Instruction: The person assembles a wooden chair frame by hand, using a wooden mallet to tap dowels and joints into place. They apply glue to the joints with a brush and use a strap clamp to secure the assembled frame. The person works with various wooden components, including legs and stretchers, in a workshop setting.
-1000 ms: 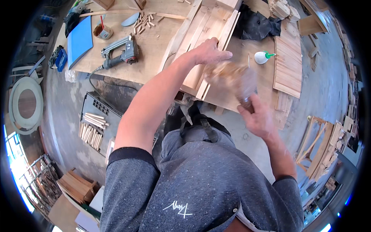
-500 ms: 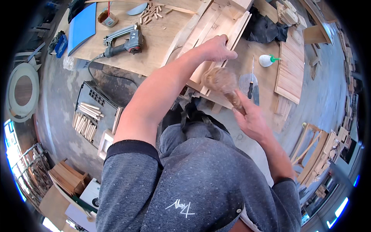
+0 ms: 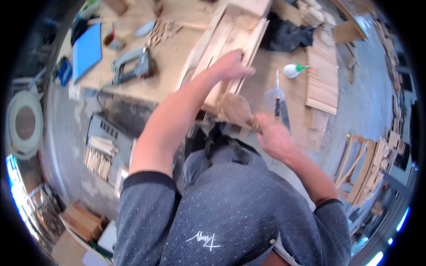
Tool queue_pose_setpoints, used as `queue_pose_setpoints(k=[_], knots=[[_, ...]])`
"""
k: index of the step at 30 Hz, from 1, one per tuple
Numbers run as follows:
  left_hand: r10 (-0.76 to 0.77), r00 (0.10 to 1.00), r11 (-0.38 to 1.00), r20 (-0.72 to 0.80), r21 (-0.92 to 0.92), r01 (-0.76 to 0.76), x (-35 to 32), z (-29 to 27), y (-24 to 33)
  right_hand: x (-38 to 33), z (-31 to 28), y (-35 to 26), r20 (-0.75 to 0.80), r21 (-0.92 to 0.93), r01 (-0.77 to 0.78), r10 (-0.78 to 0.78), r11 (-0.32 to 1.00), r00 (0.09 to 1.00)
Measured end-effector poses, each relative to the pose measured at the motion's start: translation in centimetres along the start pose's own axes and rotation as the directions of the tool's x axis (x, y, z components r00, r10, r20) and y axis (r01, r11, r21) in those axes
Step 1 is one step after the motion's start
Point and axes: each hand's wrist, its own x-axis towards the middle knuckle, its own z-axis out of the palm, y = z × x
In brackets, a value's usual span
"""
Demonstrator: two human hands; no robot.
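A long, pale wooden assembly (image 3: 214, 57) with parallel rails lies on the bench, slanting away from me. My left hand (image 3: 231, 66) is on its right-hand rails, fingers curled over the wood and thumb sticking out to the right. In my right hand (image 3: 276, 138) is the handle of a wooden mallet (image 3: 235, 108). The mallet's rounded head, smeared by motion, is at the near end of the assembly; whether it touches the wood I cannot tell. Right of the assembly lie a screwdriver (image 3: 278, 95) and a white glue bottle (image 3: 291, 71) with a green tip.
On the left of the bench (image 3: 171, 53) are a nail gun (image 3: 133, 66), a blue folder (image 3: 87, 52), a small pot (image 3: 114, 42) and wooden dowels (image 3: 160, 33). A slatted panel (image 3: 321, 71) and black cloth (image 3: 290, 36) lie right. Below left, a tray (image 3: 95, 128) holds sticks.
The mallet and my right hand have come nearer to me and the near end of the assembly. My left hand stays on the rails. The whole view has shifted slightly.
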Motion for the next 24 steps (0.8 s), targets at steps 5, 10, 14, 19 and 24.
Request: queue_pose_setpoints(k=[5, 10, 14, 19, 24], knots=[[-0.052, 0.999, 0.999, -0.008, -0.002, 0.052, -0.4, -0.4, 1.3, 0.5, -2.7, 0.9, -0.041, 0.258, 0.055, -0.046, 0.965, 0.998], [-0.106, 0.992, 0.983, -0.071, 0.142, 0.115, 1.0, 2.6, 0.3, 4.8, -9.5, 2.8, -0.438, 0.215, 0.004, 0.093, 0.977, 0.894], [-0.228, 0.969, 0.934, -0.093, 0.261, 0.245, -0.3, 1.6, 4.8, 9.7, -15.1, 1.1, -0.764, 0.187, 0.135, 0.057, 0.973, 0.642], [-0.193, 0.978, 0.945, -0.083, 0.252, 0.208, -0.2, 2.6, 4.4, 17.9, -12.0, 8.0, -0.504, -0.027, -0.144, 0.111, 0.989, 0.856], [-0.145, 0.973, 0.94, -0.18, 0.282, 0.193, -0.8, 3.2, 2.0, 15.9, -15.6, 3.3, -0.605, 0.006, -0.075, 0.063, 0.997, 0.794]])
